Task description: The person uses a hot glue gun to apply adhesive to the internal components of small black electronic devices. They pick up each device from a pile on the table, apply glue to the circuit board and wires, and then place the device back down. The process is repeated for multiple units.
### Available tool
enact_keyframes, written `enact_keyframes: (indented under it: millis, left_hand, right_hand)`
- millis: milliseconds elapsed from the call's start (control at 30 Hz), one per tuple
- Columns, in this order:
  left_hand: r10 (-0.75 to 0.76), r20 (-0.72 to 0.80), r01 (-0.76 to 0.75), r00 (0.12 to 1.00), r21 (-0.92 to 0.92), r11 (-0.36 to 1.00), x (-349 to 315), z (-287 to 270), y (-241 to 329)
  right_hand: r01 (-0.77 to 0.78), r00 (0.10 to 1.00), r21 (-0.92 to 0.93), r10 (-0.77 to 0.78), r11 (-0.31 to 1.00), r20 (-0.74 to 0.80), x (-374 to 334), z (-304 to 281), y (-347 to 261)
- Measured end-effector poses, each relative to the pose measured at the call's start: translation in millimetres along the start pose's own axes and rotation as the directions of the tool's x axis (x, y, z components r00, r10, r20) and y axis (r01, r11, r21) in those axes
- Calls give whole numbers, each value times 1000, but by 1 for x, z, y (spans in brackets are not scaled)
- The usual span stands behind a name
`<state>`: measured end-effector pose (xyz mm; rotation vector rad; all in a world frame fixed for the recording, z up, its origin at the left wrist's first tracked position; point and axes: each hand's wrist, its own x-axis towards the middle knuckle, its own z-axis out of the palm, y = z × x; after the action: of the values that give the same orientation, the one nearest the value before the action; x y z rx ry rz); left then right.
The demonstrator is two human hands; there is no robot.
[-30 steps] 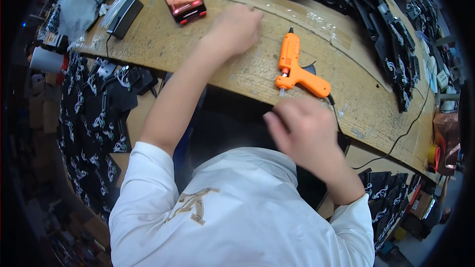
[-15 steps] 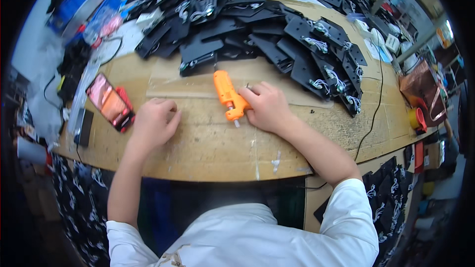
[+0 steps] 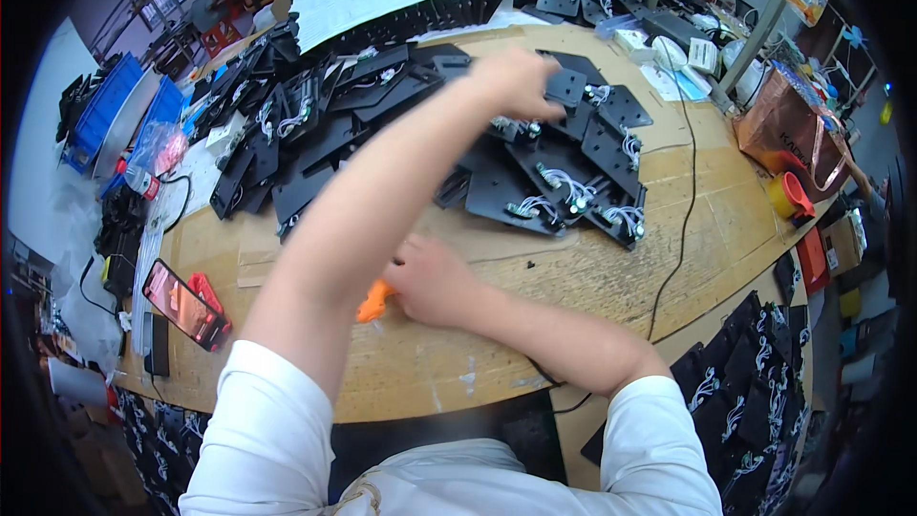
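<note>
My left arm stretches across the table, and my left hand [image 3: 519,84], a little blurred, is at the far pile of black plates [image 3: 320,139]. Its fingers close on the near edge of one small black plate [image 3: 566,87]. Bundles of white wire and small green circuit boards sit on many plates in the pile. Nearer to me, my right hand [image 3: 432,281] is wrapped round the handle of an orange glue gun [image 3: 374,302]. My left forearm covers the front of the glue gun.
At the left lie a phone [image 3: 186,304], a red object [image 3: 205,292] and a black box [image 3: 156,344]. A black cable [image 3: 684,229] runs down the right side. Beyond it stand a copper-coloured bag [image 3: 788,129] and a yellow-and-red tape roll [image 3: 789,195]. More wired plates [image 3: 735,392] lie at lower right.
My left hand has gone from beside the phone to the far pile and taken hold of a plate. The view has shifted; the right hand still grips the glue gun.
</note>
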<state>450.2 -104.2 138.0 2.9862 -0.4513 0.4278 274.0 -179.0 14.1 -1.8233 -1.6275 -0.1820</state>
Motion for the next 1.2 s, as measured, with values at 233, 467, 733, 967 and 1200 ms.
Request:
enact_keyframes:
  millis: [233,467,733,967,1200]
  left_hand:
    - [284,273,-363,919,305,881,-10,-9,76]
    - [347,-587,-303,731,176,936,-160,-78,80]
    - [-741,-239,-18,627,-956,293,-453,-82,90]
    - [-676,-135,-443,724,-843,-306,-523,-37,56]
    - [-788,-142,84,599,-968,238,-531,-30,44]
  right_hand:
    - [-8,989,283,49,959,-136,11,-14,-13]
    - [71,972,22,-64,997,-225,8,-3,1]
    - [-69,996,-11,69,998,65,12,6,-13]
    - [-205,835,875,545,439,-78,2,-16,-16]
    - [-487,871,868,127,93,475,-22,-13,-61]
